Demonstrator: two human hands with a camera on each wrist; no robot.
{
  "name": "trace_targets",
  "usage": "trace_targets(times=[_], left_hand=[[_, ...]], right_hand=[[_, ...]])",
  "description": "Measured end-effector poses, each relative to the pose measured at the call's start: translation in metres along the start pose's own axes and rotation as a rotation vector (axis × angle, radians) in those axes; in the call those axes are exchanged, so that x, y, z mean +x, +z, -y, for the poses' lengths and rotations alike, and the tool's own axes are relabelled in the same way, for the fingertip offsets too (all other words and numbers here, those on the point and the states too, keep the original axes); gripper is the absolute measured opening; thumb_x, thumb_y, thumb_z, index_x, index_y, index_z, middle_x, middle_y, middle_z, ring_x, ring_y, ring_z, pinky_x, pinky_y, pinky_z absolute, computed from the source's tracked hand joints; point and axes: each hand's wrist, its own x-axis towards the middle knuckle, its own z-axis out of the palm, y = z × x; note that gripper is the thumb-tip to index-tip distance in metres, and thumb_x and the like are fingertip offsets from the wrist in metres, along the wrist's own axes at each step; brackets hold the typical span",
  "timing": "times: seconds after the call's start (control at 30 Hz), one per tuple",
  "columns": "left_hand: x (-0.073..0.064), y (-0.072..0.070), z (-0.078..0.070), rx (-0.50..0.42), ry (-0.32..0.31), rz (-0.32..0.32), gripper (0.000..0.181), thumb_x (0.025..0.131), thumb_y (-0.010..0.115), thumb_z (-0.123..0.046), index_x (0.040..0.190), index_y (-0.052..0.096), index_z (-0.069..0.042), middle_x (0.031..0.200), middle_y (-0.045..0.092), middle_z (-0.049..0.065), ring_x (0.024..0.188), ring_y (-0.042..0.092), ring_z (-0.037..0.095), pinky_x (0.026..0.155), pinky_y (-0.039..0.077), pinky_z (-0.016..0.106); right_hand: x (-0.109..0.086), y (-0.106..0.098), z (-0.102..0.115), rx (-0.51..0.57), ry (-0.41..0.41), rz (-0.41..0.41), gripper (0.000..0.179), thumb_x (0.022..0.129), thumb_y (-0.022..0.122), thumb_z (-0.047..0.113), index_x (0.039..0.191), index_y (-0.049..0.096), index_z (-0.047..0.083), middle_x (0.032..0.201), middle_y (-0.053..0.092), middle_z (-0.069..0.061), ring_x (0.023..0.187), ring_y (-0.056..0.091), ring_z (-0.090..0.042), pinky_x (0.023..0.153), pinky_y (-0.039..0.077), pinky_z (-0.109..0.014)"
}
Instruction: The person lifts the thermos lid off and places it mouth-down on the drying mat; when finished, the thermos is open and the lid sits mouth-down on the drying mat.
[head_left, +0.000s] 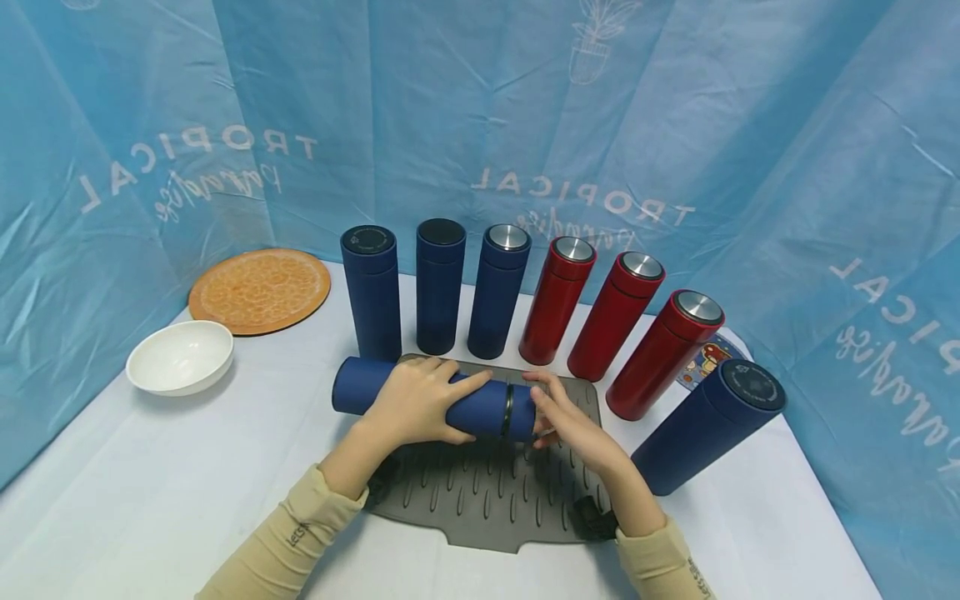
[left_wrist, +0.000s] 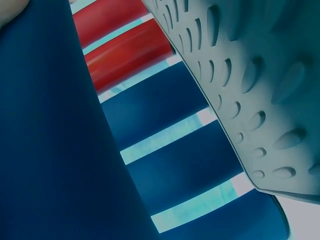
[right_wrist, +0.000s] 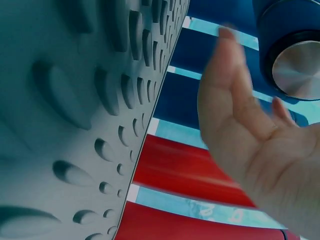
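Observation:
A dark blue thermos (head_left: 480, 407) is held sideways above the grey ridged mat (head_left: 480, 504) in the head view. My left hand (head_left: 420, 404) grips its body from above, thumb on the near side. At the lid end, my right hand (head_left: 576, 427) has its fingers spread and loosely bent around the end. The right wrist view shows that hand (right_wrist: 250, 135) beside the thermos's silver lid top (right_wrist: 302, 70), with a gap visible between palm and lid; whether a fingertip touches cannot be told. The thermos body (left_wrist: 55, 130) fills the left of the left wrist view.
Behind the mat, three blue thermoses (head_left: 438, 292) and three red ones (head_left: 557, 300) stand in an arc. Another blue thermos (head_left: 708, 425) stands at the right, near a patterned item (head_left: 708, 358). At left are a white bowl (head_left: 180, 358) and a round orange mat (head_left: 258, 292).

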Motion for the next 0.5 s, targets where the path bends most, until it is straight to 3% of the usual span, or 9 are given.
trace_targets(times=[0.1, 0.2, 0.5], left_hand=[[0.0, -0.0003, -0.0007, -0.003, -0.001, 0.003, 0.081, 0.057, 0.072, -0.067, 0.127, 0.056, -0.028, 0.096, 0.064, 0.007, 0.084, 0.063, 0.027, 0.071, 0.052, 0.041], [0.0, -0.0011, -0.0009, 0.0, 0.004, -0.002, 0.081, 0.058, 0.071, -0.068, 0.126, 0.056, -0.028, 0.095, 0.064, 0.006, 0.082, 0.063, 0.026, 0.071, 0.052, 0.04], [0.0, -0.0034, -0.0007, 0.001, 0.012, -0.015, 0.081, 0.057, 0.072, -0.067, 0.126, 0.057, -0.027, 0.096, 0.065, 0.007, 0.083, 0.064, 0.026, 0.07, 0.053, 0.04]], right_hand=[[0.0004, -0.0003, 0.0007, 0.009, 0.031, -0.005, 0.06, 0.096, 0.026, 0.052, 0.136, 0.026, 0.007, 0.095, 0.061, -0.016, 0.076, 0.064, -0.024, 0.067, 0.049, -0.032], [0.0008, -0.0003, 0.0012, 0.011, 0.034, 0.0, 0.059, 0.097, 0.028, 0.05, 0.128, 0.033, 0.001, 0.082, 0.065, -0.012, 0.068, 0.066, -0.022, 0.062, 0.047, -0.029], [0.0007, 0.0013, 0.0024, -0.002, 0.038, -0.001, 0.053, 0.096, 0.035, 0.046, 0.126, 0.036, 0.003, 0.083, 0.062, -0.013, 0.068, 0.066, -0.022, 0.062, 0.047, -0.028]])
